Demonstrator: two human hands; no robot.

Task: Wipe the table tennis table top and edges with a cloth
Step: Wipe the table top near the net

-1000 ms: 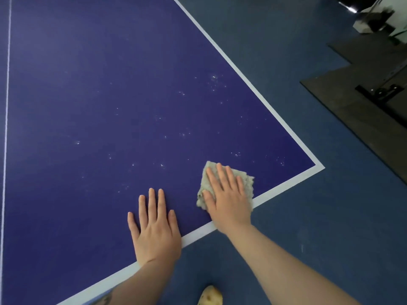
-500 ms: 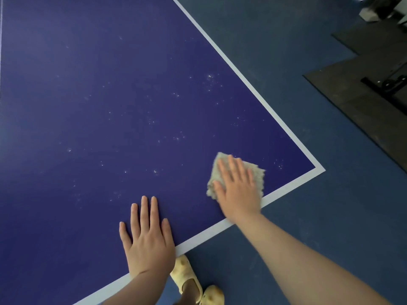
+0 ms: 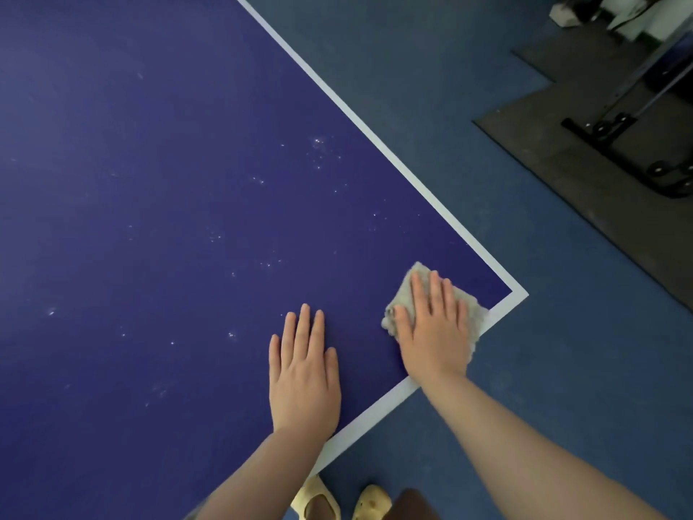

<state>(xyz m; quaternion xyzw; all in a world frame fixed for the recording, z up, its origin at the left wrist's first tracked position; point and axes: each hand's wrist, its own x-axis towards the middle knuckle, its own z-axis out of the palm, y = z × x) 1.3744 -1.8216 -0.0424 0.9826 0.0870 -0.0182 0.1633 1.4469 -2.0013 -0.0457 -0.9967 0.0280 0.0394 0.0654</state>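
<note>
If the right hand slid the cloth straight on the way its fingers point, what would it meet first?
Probably only bare table top: the right hand, flat on the cloth, points up the table, and nothing but pale specks lies ahead.

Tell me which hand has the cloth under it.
The right hand, near the table's corner, presses flat on the grey cloth. The left hand lies flat on bare blue tabletop.

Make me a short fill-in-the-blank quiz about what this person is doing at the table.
1. The right hand presses flat on a grey ____.
2. The left hand lies flat on the table, holding ____.
3. The cloth sits near the table's ____, where two white lines meet.
4. Pale specks dot the ____ tabletop.

Missing words: cloth; nothing; corner; blue
</note>
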